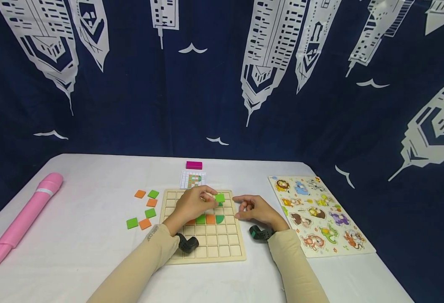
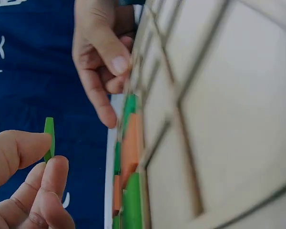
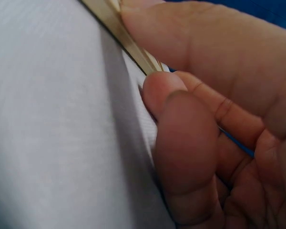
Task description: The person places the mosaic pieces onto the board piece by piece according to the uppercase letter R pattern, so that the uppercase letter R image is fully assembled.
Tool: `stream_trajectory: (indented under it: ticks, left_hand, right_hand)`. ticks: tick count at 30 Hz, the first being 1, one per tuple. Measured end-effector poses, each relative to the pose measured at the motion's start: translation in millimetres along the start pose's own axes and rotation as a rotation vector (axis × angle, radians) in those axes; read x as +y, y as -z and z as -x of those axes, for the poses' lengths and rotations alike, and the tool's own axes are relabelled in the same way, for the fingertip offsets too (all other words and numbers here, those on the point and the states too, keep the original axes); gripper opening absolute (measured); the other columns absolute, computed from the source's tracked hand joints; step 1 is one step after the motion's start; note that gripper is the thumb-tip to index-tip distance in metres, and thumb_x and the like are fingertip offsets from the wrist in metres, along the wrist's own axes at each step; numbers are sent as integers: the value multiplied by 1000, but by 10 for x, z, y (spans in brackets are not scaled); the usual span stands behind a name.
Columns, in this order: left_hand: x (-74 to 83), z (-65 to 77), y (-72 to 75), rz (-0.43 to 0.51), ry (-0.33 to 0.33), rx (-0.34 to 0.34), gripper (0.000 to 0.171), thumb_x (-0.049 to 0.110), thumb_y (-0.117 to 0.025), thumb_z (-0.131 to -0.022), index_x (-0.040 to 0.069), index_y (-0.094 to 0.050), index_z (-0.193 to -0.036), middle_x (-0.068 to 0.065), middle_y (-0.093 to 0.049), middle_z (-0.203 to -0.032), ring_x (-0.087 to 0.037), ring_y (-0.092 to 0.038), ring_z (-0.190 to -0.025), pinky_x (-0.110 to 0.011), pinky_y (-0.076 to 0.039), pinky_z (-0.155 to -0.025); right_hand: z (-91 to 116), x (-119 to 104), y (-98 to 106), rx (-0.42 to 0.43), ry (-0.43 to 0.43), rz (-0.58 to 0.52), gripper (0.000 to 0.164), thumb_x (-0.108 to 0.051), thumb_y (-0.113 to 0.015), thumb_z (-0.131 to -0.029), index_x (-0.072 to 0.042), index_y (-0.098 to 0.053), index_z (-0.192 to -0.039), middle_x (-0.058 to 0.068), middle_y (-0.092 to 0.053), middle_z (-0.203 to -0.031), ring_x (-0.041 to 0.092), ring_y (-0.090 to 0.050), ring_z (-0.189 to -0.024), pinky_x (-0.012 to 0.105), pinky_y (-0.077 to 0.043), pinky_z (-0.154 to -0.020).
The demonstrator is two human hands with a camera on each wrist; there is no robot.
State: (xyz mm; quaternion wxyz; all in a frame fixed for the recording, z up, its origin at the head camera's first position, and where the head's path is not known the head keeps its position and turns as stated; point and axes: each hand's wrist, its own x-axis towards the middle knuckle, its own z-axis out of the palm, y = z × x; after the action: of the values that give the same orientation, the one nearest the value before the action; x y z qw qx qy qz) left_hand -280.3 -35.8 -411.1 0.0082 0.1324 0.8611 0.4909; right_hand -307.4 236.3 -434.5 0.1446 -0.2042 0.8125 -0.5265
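Note:
My left hand is over the upper part of a wooden grid board. Between its thumb and fingertips it pinches a green square tile, seen edge-on in the left wrist view. Orange and green tiles sit in cells of the board, among them an orange tile and a dark green rounded piece. The hand and forearm hide some cells. On the board's right edge rest the index finger and thumb of my right hand, the other fingers loosely bent.
Loose orange and green tiles lie left of the board. Behind it are a pattern card and a magenta block. An animal puzzle board lies at right. A pink cylindrical object lies at far left on the white table.

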Motion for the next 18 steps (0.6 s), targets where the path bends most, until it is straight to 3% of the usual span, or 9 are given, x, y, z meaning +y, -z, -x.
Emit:
stream_trajectory:
  ticks: [18]
  left_hand:
    - [-171, 3, -145, -233, -76, 15, 19, 23, -85, -88, 22, -79, -106, 17, -62, -74, -7, -56, -67, -34, -44, -66]
  right_hand:
    - [4, 14, 9, 1, 6, 6, 61, 5, -81, -90, 18, -55, -144, 0, -62, -87, 6, -47, -67, 19, -43, -63]
